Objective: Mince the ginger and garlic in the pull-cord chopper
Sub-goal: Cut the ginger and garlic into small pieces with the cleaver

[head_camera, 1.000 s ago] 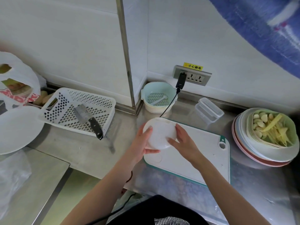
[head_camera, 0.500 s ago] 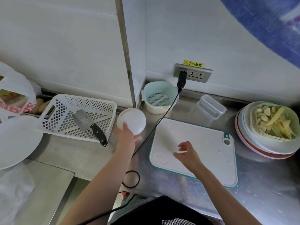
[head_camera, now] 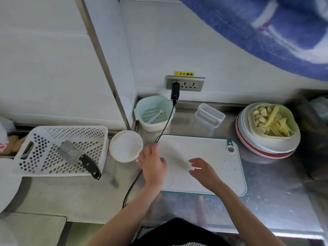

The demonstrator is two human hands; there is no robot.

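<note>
At nine o'clock on the steel counter (head_camera: 284,201): white perforated basket (head_camera: 53,139) lying tilted, cleaver (head_camera: 78,157) resting across its mesh, black handle pointing toward five o'clock and overhanging the basket's rim. Edge of a white plate (head_camera: 7,185) at the far left, partly out of view.

Just right of the basket, toward ten o'clock from the hands: round white chopper lid (head_camera: 126,146), set down on the counter, touching neither hand. Chopper bowl not identifiable with certainty.

At twelve o'clock against the wall: pale green colander tub (head_camera: 152,112) with a white spoon-like piece inside; black plug (head_camera: 175,91) in the wall socket (head_camera: 185,83), black cable (head_camera: 165,125) running down past the tub and under the left hand.

Centre: white cutting board (head_camera: 213,157) with teal edge, flat on the counter. Left hand (head_camera: 153,164) over the board's left edge, just beside the lid, fingers relaxed, grasping nothing. Right hand (head_camera: 202,170) above the board's middle, fingers loosely spread, also holding nothing.

At one o'clock: clear lidded box (head_camera: 209,116), near the wall.

At two o'clock: stack of plates (head_camera: 266,148), green bowl (head_camera: 292,125) on top holding peeled garlic cloves (head_camera: 260,116) on the left and ginger strips (head_camera: 276,123) on the right, well apart from both hands.
</note>
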